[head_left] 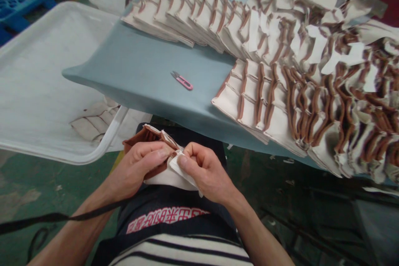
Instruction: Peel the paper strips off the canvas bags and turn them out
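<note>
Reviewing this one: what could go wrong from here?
The cream-and-brown piece is held above the lap, away from the table; if both the left hand and right hand loosened, it might slip to the floor.

The pink snips lie on the table with bare blades, which could nick a hand reaching across.

The packed row of pieces runs along the table's near edge, so a bump might tip some off.

At the bottom centre of the frame, a pale top with black stripes meets a dark apron carrying red-and-white lettering. The left hand and right hand are bare.
</note>
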A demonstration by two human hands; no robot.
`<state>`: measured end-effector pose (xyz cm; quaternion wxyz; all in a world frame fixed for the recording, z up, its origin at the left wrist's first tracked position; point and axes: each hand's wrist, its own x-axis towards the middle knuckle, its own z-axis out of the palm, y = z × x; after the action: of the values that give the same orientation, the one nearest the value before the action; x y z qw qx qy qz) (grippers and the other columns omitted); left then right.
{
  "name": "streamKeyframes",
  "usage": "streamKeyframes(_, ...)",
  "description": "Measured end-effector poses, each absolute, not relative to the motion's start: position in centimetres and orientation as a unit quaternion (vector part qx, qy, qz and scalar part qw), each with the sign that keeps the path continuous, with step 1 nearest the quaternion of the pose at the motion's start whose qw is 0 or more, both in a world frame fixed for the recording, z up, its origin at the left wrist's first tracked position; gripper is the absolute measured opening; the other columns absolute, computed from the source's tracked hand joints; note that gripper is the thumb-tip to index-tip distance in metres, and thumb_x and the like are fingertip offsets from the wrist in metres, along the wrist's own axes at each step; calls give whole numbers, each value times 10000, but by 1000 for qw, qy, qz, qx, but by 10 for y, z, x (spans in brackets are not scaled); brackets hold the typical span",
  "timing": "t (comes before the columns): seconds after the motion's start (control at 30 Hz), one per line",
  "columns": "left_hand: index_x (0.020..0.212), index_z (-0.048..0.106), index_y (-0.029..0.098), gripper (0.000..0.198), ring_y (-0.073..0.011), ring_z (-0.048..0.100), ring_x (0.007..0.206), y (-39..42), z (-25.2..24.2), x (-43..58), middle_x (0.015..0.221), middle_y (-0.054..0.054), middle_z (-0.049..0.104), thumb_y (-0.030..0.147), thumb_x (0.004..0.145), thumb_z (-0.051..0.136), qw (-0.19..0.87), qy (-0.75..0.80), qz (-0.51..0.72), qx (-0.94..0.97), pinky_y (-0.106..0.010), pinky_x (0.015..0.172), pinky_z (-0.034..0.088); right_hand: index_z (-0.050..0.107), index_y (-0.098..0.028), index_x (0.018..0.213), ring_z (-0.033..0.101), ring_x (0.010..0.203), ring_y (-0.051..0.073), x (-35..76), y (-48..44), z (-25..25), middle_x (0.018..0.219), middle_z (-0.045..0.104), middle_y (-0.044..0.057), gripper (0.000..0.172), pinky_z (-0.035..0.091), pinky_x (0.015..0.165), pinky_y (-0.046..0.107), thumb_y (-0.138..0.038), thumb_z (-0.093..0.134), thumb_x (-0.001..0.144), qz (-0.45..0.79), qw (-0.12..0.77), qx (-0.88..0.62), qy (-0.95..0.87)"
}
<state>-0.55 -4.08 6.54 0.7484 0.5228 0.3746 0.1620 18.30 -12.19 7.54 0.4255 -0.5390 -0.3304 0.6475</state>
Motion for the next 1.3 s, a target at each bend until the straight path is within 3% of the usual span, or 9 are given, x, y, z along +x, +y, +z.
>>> streamKeyframes(0.2, 878, 807, 166, 205, -117, 543, 652, -41, 70, -7, 782, -4, 685, 367, 916, 804, 734, 372, 153, 547, -183, 582, 418, 480, -242, 763, 320, 546, 85, 183, -122, 73, 612, 447, -88, 548, 235, 498, 213, -670, 815, 838, 645, 436, -533, -330)
streamKeyframes(0.37, 823, 775, 159, 204, -115, 540, 600, -44, 74, -2, 711, 5, 675, 350, 835, 844, 729, 376, 158, 550, -187, 549, 419, 459, -250, 763, 309, 538, 83, 183, -124, 69, 610, 439, -93, 604, 233, 495, 214, -739, 806, 835, 653, 440, -517, -337)
streamKeyframes(0.7, 803, 762, 159, 184, -131, 602, 607, -48, 79, 2, 714, -11, 724, 337, 821, 806, 707, 381, 169, 571, -186, 552, 452, 459, -252, 789, 310, 545, 86, 179, -130, 56, 647, 431, -93, 632, 273, 504, 221, -788, 786, 860, 651, 469, -493, -335)
streamKeyframes(0.83, 797, 749, 161, 206, -152, 638, 635, -50, 86, 4, 738, -29, 753, 360, 852, 744, 661, 393, 167, 617, -197, 564, 477, 464, -253, 795, 322, 553, 93, 180, -130, 51, 655, 441, -87, 639, 285, 509, 220, -811, 771, 851, 649, 467, -497, -337)
streamKeyframes(0.93, 811, 763, 155, 249, -158, 622, 607, -55, 89, 7, 705, -27, 733, 386, 857, 682, 615, 411, 171, 651, -210, 543, 474, 469, -252, 795, 338, 553, 99, 180, -130, 51, 655, 465, -81, 571, 296, 510, 224, -734, 762, 877, 643, 463, -503, -346)
streamKeyframes(1.13, 753, 715, 180, 211, -106, 456, 424, -70, 89, 11, 532, 52, 572, 324, 842, 589, 498, 446, 206, 715, -200, 409, 323, 465, -251, 747, 393, 617, 137, 173, -131, 53, 652, 459, -59, 332, 343, 598, 268, -469, 580, 970, 560, 470, -555, -396)
streamKeyframes(1.3, 792, 728, 187, 212, -118, 626, 482, -76, 86, 16, 622, 27, 712, 218, 895, 545, 335, 410, 257, 809, -205, 501, 452, 438, -268, 749, 422, 635, 166, 164, -132, 50, 657, 457, -46, 338, 340, 629, 308, -462, 443, 1024, 517, 442, -610, -407)
